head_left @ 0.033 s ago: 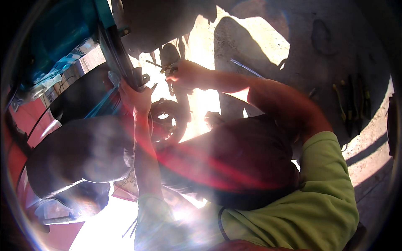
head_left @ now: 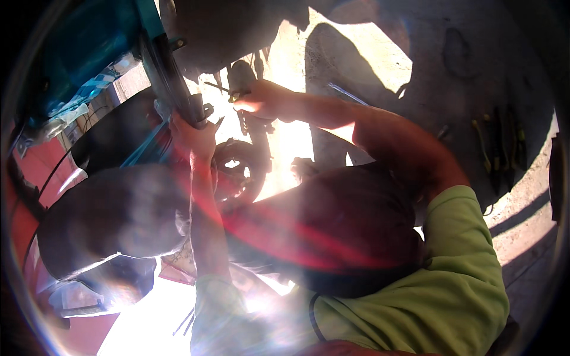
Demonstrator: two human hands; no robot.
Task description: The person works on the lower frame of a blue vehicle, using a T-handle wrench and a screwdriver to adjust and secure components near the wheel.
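Note:
My left hand [head_left: 194,137] is closed around the lower end of a long dark tube-like part [head_left: 172,77], which runs down from a teal panel [head_left: 149,21]. Across a small gap, my right hand [head_left: 264,99] is closed with its fingers pinched on a thin dark rod [head_left: 217,88] that points left toward the tube. Glare and shadow hide the rod's other end and its exact kind. Below and between my hands lies a round dark wheel-like part [head_left: 240,169] with openings in its middle.
Several pliers-like tools [head_left: 499,148] lie on the shaded ground at the right. A thin pale rod [head_left: 347,94] lies beyond my right forearm. My bent knees [head_left: 113,213] flank the work. A large teal body [head_left: 83,53] stands at the upper left.
My right hand has risen slightly, with the thin rod shifting a little up and left. The left hand stays in place on the tube.

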